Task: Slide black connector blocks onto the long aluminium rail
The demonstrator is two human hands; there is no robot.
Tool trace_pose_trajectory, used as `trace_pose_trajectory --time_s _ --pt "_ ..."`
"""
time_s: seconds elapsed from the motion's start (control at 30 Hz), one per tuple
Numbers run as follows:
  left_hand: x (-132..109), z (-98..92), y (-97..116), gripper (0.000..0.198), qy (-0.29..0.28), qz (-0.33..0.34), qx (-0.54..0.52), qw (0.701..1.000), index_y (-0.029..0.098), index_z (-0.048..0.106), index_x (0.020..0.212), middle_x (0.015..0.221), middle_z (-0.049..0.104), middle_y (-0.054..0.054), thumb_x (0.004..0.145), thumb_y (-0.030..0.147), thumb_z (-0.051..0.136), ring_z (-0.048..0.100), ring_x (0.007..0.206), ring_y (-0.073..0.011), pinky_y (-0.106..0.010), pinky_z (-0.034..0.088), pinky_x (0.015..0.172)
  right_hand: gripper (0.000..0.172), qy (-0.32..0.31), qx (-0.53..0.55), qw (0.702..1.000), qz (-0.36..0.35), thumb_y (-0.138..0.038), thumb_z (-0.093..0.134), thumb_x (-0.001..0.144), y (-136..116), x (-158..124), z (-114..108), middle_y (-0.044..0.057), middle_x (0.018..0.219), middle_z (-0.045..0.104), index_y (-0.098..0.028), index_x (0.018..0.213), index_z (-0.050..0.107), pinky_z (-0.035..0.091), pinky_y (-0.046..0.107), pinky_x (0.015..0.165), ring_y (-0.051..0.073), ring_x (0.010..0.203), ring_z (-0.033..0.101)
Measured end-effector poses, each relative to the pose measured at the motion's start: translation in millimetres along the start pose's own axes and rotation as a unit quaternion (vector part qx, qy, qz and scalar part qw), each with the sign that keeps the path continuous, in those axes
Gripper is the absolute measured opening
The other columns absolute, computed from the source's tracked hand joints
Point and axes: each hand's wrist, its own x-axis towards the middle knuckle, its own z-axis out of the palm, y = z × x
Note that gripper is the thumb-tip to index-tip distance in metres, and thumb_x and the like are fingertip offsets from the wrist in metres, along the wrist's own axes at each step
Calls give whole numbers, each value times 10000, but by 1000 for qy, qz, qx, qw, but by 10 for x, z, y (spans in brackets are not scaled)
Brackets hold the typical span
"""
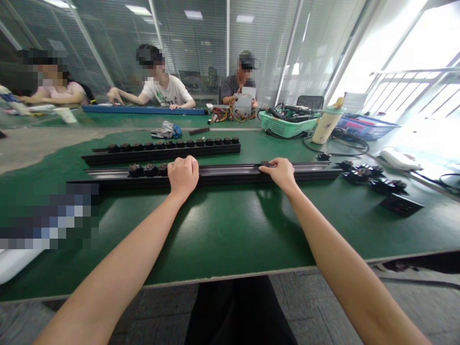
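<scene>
Green workbench [223, 230] beneath me; my left hand [183, 176] curls shut over the black rail [230, 175]; my right hand [282, 173] closes further along, spaced wide to steady it.

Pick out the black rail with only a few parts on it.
The nearer rail, under the left hand and right hand: it holds just a few dark parts, while the farther rail carries a close row along its length.

Black metal rail [230, 178], green workbench [215, 230], teal lattice basket [283, 128]
</scene>
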Motion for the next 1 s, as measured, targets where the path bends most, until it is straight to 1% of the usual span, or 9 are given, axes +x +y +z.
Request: trace_pose_trajectory --time_s 0.13,0.33,0.53,0.63,0.83,1.0 --pt "2 -7 8 422 1 2 3 1000 214 664 952 939 717 -127 1025 323 264 603 998 -303 -438 371 898 307 -9 1 1000 11 -450 762 750 -20 -4 -21 94 975 735 -195 922 759 456 401 883 285 953 651" --pt "2 -18 9 430 1 5 12 1000 211 667 960 937 717 -127 1025 323 256 607 996 -302 -434 372 894 299 -1 -13 1000 13 -430 723 762 -17 -8 -14 94 986 723 -193 941 757 458 405 884 286 971 645" --pt "2 -2 -6 430 2 4 11 1000 213 669 963 938 714 -132 1022 326 258 606 996 -308 -438 370 892 279 11 -7 1000 14 -429 716 728 27 24 -6 96 940 718 -202 887 745 458 421 878 294 941 633" --pt "1 -3 -2 425 -1 2 7 1000 211 671 971 943 711 -133 1020 323 264 603 1004 -307 -439 366 903 273 5 -6 1000 17 -425 719 727 22 26 -23 95 941 721 -204 884 742 458 422 886 294 948 637" --pt "2 -27 19 437 -8 -1 13 1000 203 673 979 960 716 -143 1022 325 256 603 1013 -316 -441 367 887 276 -13 -8 999 32 -398 738 733 -15 13 -85 104 1030 735 -197 922 750 459 417 907 302 1009 656" --pt "-1 -32 23 429 -2 6 17 1000 207 670 971 949 721 -135 1023 319 259 607 999 -307 -435 369 878 276 -22 1 999 31 -410 752 721 20 47 -89 99 961 738 -195 894 743 468 409 880 295 955 661"
